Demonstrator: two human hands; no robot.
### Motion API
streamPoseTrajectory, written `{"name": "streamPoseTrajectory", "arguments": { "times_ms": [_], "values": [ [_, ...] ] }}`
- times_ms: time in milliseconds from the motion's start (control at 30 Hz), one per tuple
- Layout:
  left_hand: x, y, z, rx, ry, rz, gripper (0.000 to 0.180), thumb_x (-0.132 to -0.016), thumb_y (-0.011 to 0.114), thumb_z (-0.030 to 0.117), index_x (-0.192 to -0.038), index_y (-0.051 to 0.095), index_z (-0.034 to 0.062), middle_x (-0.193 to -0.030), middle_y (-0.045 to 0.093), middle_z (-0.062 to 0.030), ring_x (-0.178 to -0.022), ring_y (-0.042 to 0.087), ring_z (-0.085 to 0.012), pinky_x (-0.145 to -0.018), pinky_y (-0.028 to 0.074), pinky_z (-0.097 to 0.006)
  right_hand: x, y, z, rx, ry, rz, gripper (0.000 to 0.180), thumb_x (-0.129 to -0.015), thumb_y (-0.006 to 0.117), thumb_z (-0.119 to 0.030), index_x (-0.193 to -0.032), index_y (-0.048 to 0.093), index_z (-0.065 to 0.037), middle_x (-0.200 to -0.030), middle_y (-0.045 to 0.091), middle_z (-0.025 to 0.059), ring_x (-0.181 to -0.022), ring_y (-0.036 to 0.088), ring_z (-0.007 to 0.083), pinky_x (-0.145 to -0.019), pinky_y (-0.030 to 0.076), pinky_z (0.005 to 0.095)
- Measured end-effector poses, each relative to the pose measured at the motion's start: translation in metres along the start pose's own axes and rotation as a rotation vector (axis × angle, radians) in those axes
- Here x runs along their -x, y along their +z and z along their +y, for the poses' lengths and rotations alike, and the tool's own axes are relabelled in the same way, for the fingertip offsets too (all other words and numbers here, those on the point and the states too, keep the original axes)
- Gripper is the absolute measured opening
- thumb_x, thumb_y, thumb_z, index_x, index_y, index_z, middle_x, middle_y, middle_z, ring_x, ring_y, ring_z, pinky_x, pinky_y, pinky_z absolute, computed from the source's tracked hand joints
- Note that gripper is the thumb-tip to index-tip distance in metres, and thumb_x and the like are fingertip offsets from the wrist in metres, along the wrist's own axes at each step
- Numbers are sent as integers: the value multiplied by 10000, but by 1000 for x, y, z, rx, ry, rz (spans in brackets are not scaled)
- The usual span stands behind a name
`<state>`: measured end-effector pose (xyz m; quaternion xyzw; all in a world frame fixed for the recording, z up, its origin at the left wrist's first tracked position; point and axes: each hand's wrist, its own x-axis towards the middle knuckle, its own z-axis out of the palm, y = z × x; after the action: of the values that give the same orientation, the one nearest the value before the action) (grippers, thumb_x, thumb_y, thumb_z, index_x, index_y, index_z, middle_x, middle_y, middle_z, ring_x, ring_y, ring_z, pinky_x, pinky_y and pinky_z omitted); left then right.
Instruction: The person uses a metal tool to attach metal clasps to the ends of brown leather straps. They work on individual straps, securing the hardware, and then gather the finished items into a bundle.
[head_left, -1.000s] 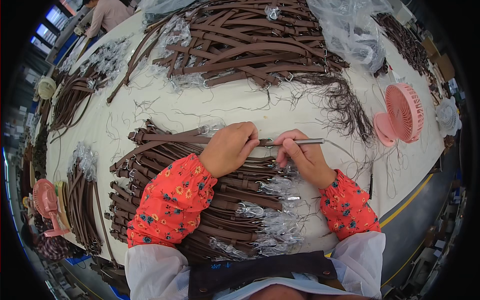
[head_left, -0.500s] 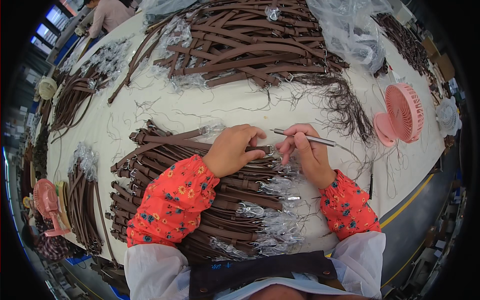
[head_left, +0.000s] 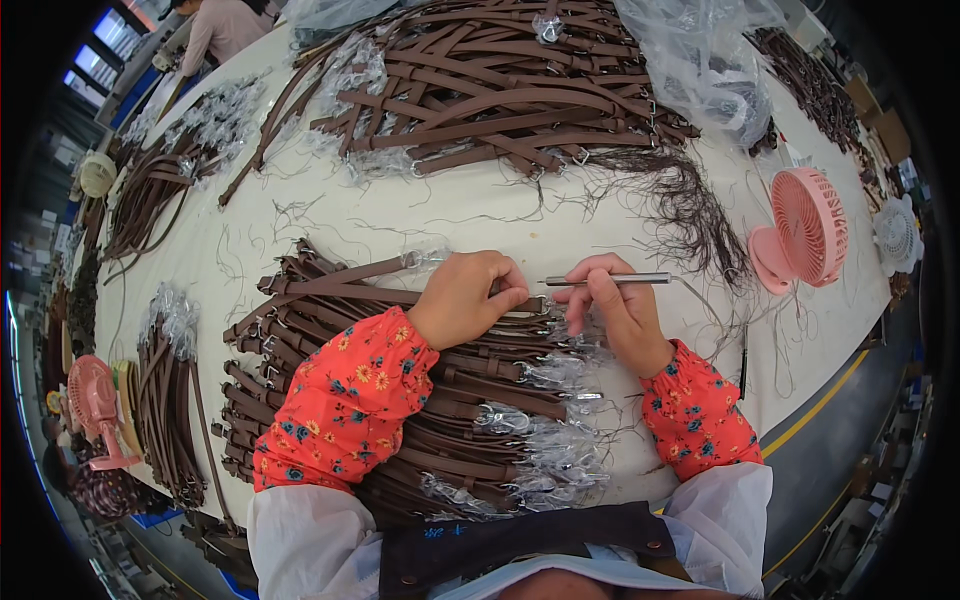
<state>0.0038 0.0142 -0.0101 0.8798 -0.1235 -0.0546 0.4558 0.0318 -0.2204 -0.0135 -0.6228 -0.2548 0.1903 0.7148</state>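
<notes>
My right hand (head_left: 622,318) grips a slim silver pen-shaped tool (head_left: 645,279) with a thin cord at its back end. The tool's fine tip points left, close to the fingertips of my left hand (head_left: 462,300). My left thumb and forefinger are pinched together over the end of a brown strap (head_left: 385,293); what lies between them is hidden. Beneath both forearms is a broad stack of brown straps (head_left: 470,385) with metal buckles. Clear plastic wrap (head_left: 555,455) covers the metal fittings at the stack's right side.
A large heap of brown straps (head_left: 500,95) lies at the far side, with a tangle of dark threads (head_left: 700,200) beside it. A pink fan (head_left: 805,230) stands to the right, another pink fan (head_left: 95,405) at the left. Loose threads litter the white table (head_left: 390,215).
My left thumb and forefinger have closed together from a more open curl. The pen-shaped tool has tilted flatter, and its tip has dropped slightly toward my left fingertips.
</notes>
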Motion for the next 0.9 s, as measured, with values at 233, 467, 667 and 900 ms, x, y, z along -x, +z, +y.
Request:
{"name": "streamPoseTrajectory", "arguments": {
  "times_ms": [233,467,667,900],
  "values": [
    [2,-7,-1,127,-39,-56,125,-917,657,126,-941,627,7,-716,606,-6,-649,520,-61,-575,424,-243,1,1,-8,70,112,-98,288,-1057,445,-264,-1082,566,-5,-732,607,24,-645,582,82,-630,497,234],
    [1,-9,-7,212,-77,-114,127,-936,644,136,-960,609,17,-750,602,15,-674,524,-47,-583,425,-225,1,2,-7,66,117,-111,300,-1058,443,-276,-1104,560,-4,-788,620,30,-683,594,80,-641,503,231],
    [1,-11,-6,202,-92,-144,133,-935,646,138,-960,609,12,-779,616,6,-705,549,-52,-606,443,-226,0,3,-5,60,111,-108,297,-1058,443,-277,-1116,553,-7,-794,621,32,-696,597,82,-651,506,229],
    [0,-11,-8,218,-83,-139,138,-935,646,137,-963,609,7,-789,615,4,-712,550,-59,-624,451,-229,0,4,-7,73,126,-113,287,-1058,442,-266,-1122,550,-8,-807,620,39,-705,599,86,-656,507,229]
  ]
}}
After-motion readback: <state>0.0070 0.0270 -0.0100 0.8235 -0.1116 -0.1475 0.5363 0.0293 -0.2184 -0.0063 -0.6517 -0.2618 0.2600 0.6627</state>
